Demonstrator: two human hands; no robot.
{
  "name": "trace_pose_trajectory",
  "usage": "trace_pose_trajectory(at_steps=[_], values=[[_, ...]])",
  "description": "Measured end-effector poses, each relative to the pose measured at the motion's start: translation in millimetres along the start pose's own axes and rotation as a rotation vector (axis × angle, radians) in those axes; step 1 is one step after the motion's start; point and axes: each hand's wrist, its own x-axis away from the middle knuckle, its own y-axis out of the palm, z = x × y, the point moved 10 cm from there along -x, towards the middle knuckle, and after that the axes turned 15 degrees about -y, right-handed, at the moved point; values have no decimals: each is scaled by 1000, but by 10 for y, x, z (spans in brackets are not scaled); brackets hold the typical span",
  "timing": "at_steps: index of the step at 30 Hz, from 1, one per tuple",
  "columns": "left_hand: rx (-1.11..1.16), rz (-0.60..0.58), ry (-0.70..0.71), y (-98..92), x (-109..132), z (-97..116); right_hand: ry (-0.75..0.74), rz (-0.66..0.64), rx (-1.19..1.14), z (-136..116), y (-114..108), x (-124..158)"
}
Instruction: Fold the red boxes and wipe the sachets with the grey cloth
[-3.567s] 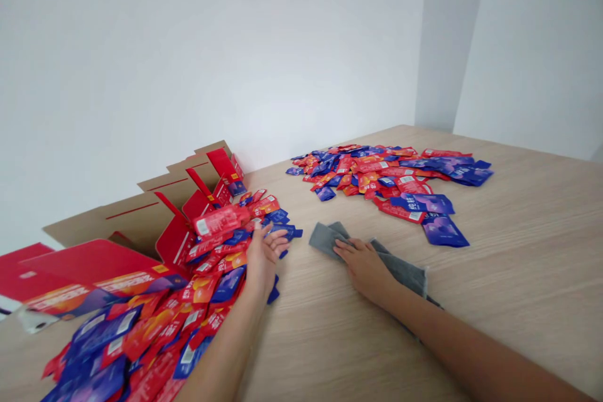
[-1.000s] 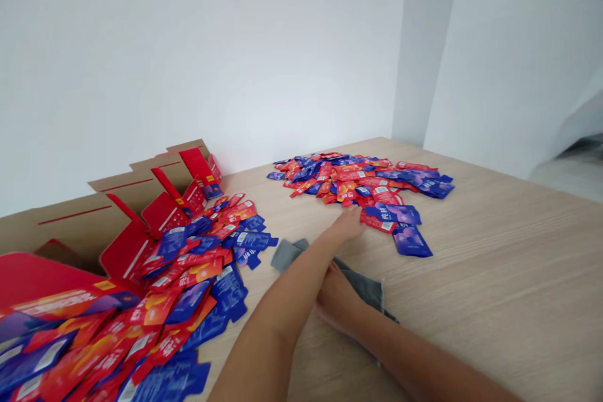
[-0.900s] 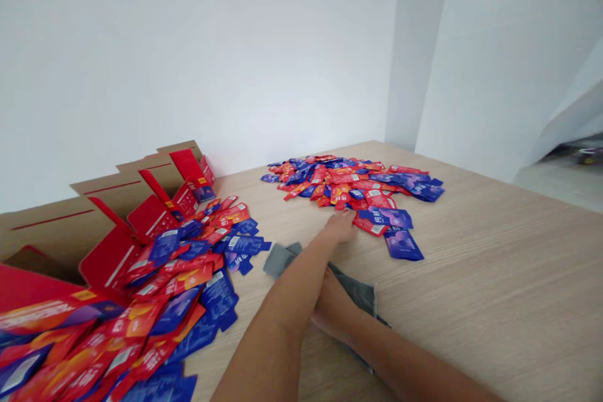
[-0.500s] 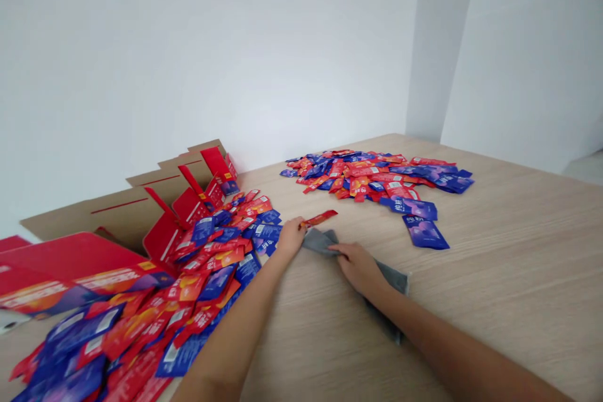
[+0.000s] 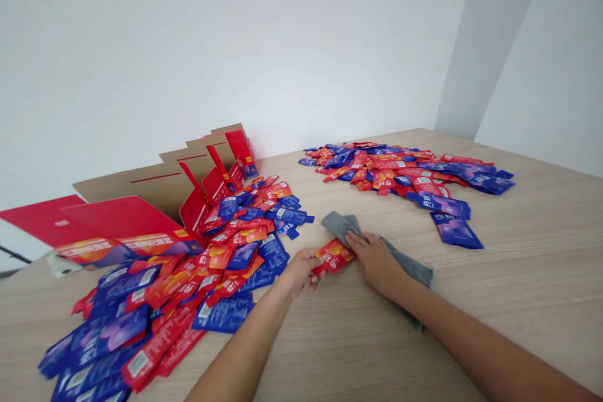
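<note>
A red and orange packet (image 5: 335, 255) is pinched in my left hand (image 5: 301, 271) over the middle of the wooden table (image 5: 320, 352). Its right end meets a folded grey cloth (image 5: 339, 223). My right hand (image 5: 374, 260) is closed on the cloth, fingers at the packet's right edge; the cloth's rest trails out beyond and beneath that wrist. Left of my hands lies a large heap of red and blue packets (image 5: 188, 282). A second heap (image 5: 381, 169) spreads at the back, with a blue packet (image 5: 456, 230) at its near right end.
Open red boxes with brown cardboard insides (image 5: 136, 217) stand in a row along the left side, near the white wall (image 5: 282, 44). A small white object (image 5: 63, 265) sits at the table's left edge.
My left hand has drawn nearer with the red packet, now face up. The right hand has shifted with the cloth onto the packet's edge. The camera view has turned slightly left.
</note>
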Motion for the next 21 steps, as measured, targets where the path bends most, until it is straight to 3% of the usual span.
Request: trace_pose_trajectory(at_steps=[2, 4, 6, 8, 10, 11, 13, 15, 18, 21], values=[[-131, 112, 89, -96, 76, 104, 70, 104, -38, 374, -114, 21], [-426, 329, 315, -158, 280, 333, 114, 198, -85, 672, -241, 47], [-831, 535, 554, -29, 526, 513, 170, 269, -88, 830, -388, 87], [-1210, 638, 661, 182, 619, 519, 198, 399, -87, 783, -592, 142], [-1441, 665, 655, 309, 583, 457, 106, 463, -109, 490, -705, 130], [-1491, 666, 646, 343, 554, 435, 17, 431, -123, 275, -687, 88], [-1511, 636, 632, 386, 500, 403, -166, 221, -136, -154, -469, -14], [-1436, 579, 616, 391, 462, 386, -203, 25, -106, -322, -219, -51], [-1070, 507, 591, 232, 481, 443, -58, -77, 17, -61, -88, -50], [-734, 536, 547, -140, 546, 574, 51, -75, 115, 292, -151, -18]])
